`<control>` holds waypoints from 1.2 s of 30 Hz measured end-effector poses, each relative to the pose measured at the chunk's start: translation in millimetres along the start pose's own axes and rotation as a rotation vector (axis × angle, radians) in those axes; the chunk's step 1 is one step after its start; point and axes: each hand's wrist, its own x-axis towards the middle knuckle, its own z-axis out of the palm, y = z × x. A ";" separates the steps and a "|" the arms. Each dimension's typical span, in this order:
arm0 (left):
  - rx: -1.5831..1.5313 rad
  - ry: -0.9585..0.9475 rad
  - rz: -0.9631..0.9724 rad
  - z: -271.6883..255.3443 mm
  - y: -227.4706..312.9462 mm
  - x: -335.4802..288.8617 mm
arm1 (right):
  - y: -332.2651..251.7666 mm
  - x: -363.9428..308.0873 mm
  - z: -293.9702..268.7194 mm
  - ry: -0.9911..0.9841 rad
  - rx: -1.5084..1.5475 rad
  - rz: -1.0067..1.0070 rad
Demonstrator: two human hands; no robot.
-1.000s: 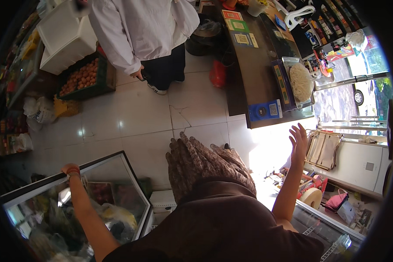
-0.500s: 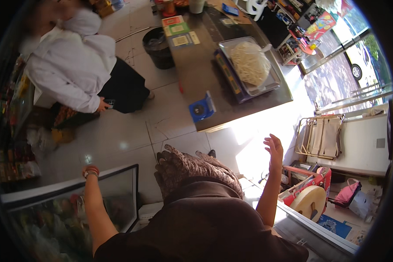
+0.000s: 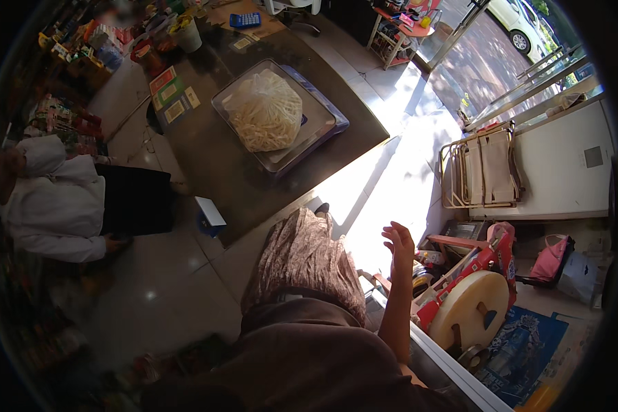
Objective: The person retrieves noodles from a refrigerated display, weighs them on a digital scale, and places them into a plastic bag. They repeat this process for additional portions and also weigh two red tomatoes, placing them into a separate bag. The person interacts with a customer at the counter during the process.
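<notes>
My right hand (image 3: 399,246) is raised on the right over the sunlit floor, its fingers loosely bent and apart, touching nothing. Nearest to it stand a red carton (image 3: 460,281) and a round pale wooden board (image 3: 475,309). My left hand is out of view. Ahead is a dark counter (image 3: 206,199). On it, a clear plastic bag of pale noodle-like strips (image 3: 266,113) lies on the metal tray (image 3: 316,117) of what looks like a scale. A small blue and white box (image 3: 210,217) sits at the counter's near left corner.
A person in a white shirt (image 3: 62,206) stands on the left, before shelves of packaged goods (image 3: 65,127). Folded chairs (image 3: 484,168) lean against a white panel (image 3: 570,165) on the right. Beyond the glass door a white car (image 3: 515,27) is parked.
My view has swung to the right. My left hand, earlier by a glass-topped freezer, has left the picture. The right hand stays raised and empty, and the counter appears farther left.
</notes>
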 end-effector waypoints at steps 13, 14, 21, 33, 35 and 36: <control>-0.747 0.439 0.188 -19.6 211.6 -37.9 | -144.5 248.9 9.1 -0.420 -0.238 -0.048; -0.785 0.560 0.209 -45.8 232.5 -37.6 | -150.5 267.4 10.0 -0.435 -0.195 -0.071; -1.327 1.237 0.921 -356.4 382.9 -285.5 | -190.6 385.3 4.1 -0.569 -0.283 0.003; -1.529 1.414 0.862 -490.0 679.2 -258.1 | -348.5 716.1 -59.7 -0.663 -0.552 -0.195; -1.518 1.351 0.515 -507.4 710.0 -226.1 | -379.5 760.2 -70.6 -0.583 -0.511 -0.251; -1.595 1.464 0.609 -512.1 724.1 -199.2 | -396.5 776.9 -71.8 -0.570 -0.468 -0.237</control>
